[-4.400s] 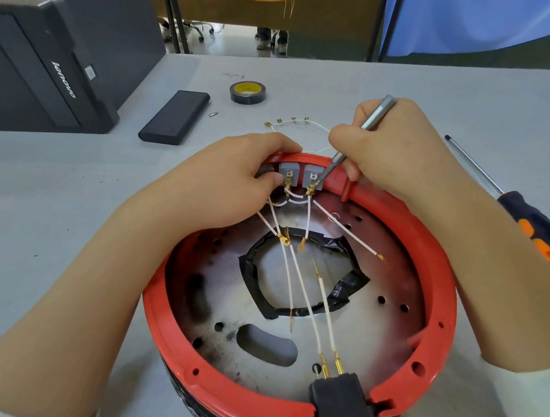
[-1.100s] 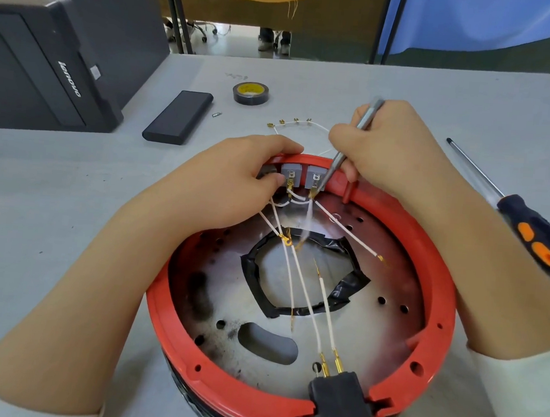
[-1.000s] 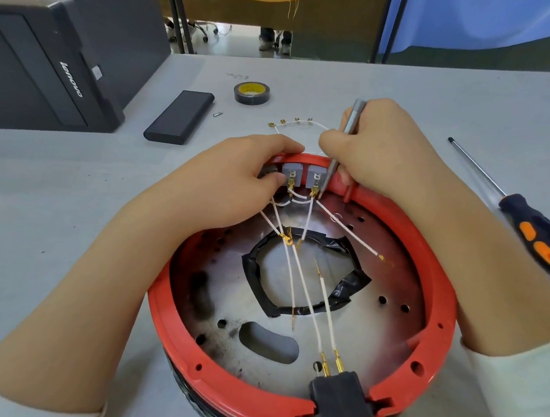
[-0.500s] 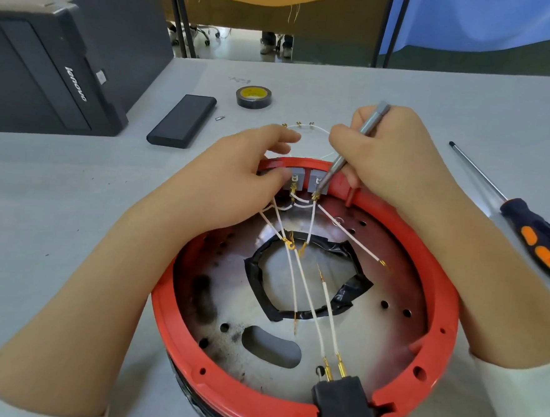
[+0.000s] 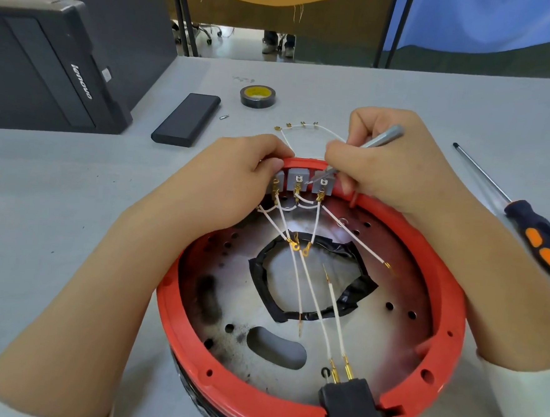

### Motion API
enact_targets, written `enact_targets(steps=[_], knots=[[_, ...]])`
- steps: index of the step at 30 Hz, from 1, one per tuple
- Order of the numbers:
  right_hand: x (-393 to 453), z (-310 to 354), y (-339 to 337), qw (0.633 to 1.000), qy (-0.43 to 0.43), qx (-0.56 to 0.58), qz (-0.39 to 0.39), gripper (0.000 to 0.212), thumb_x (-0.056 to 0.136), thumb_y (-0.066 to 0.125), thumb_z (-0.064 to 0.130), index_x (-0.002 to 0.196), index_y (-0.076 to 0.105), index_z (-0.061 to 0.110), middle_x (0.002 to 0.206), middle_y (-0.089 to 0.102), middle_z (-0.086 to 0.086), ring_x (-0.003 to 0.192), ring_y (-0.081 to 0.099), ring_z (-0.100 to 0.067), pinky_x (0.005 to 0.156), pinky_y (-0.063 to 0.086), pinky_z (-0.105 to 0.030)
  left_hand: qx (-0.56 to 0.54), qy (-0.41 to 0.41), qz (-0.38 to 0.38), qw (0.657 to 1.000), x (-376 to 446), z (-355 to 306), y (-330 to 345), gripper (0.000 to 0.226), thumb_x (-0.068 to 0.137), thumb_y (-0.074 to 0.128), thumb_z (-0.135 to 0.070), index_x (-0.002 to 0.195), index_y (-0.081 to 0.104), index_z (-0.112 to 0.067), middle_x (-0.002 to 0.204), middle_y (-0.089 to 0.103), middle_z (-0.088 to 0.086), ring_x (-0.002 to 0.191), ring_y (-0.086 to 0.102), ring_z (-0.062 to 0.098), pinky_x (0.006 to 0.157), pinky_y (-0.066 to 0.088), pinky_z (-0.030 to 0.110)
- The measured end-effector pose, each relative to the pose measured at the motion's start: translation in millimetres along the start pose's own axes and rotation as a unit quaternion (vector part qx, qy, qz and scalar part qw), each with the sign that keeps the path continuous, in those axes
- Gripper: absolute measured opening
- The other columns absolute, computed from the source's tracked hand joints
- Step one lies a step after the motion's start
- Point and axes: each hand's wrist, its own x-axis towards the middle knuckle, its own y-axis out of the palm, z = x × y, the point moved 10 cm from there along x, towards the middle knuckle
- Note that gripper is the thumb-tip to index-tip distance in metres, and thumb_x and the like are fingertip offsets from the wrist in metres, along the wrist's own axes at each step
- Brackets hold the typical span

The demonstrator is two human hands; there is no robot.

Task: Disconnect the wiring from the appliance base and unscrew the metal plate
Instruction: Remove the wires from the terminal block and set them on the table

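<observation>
Bright, even daylight, soft shadows, sharp focus, glare on the metal plate (image 5: 292,310), wide-angle edge bending.

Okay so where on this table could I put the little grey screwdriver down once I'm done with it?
Bare table lies left of the red base, below the black case. More lies beyond the right hand, between the tape roll and the orange-handled screwdriver. It is crowded behind the rim, where loose wires lie.
</observation>
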Motion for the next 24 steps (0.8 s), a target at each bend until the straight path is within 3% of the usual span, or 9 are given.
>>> enact_targets(steps=[4,11,24], knots=[[0.2,-1.4,3.8,1.0,0.007,0.005,0.019,0.027,0.08,0.063,0.014,0.06,0.045,0.017,0.045,0.06,-0.004,0.032,0.042,-0.011,0.033,0.031,-0.015,0.0,-0.001,-0.003,1.0,1.0,1.2,0.9,0.025,0.099,0.041,-0.025,0.112,0.06,-0.034,0.059,0.047,-0.017,0.055,0.046,-0.016,0.05,0.033,0.003],[-1.4,-4.1,9.3,0.999,0.024,0.019,0.044,0.031,0.088,0.064,0.023,0.066,0.043,0.018,0.051,0.064,-0.006,0.036,0.057,-0.015,0.03,0.034,-0.019,0.002,-0.008,0.001,1.0,0.2,1.2,1.5,0.026,0.099,0.04,-0.025,0.112,0.059,-0.035,0.063,0.046,-0.018,0.054,0.046,-0.017,0.047,0.031,0.004],[9.0,-10.5,15.2,0.995,0.074,-0.002,0.07,0.028,0.086,0.055,0.011,0.061,0.043,0.013,0.043,0.059,-0.002,0.033,0.055,-0.012,0.03,0.031,-0.014,-0.002,-0.019,0.001,1.0,0.6,0.0,0.4,0.025,0.098,0.043,-0.021,0.11,0.061,-0.033,0.061,0.046,-0.014,0.05,0.046,-0.01,0.05,0.034,0.005]])
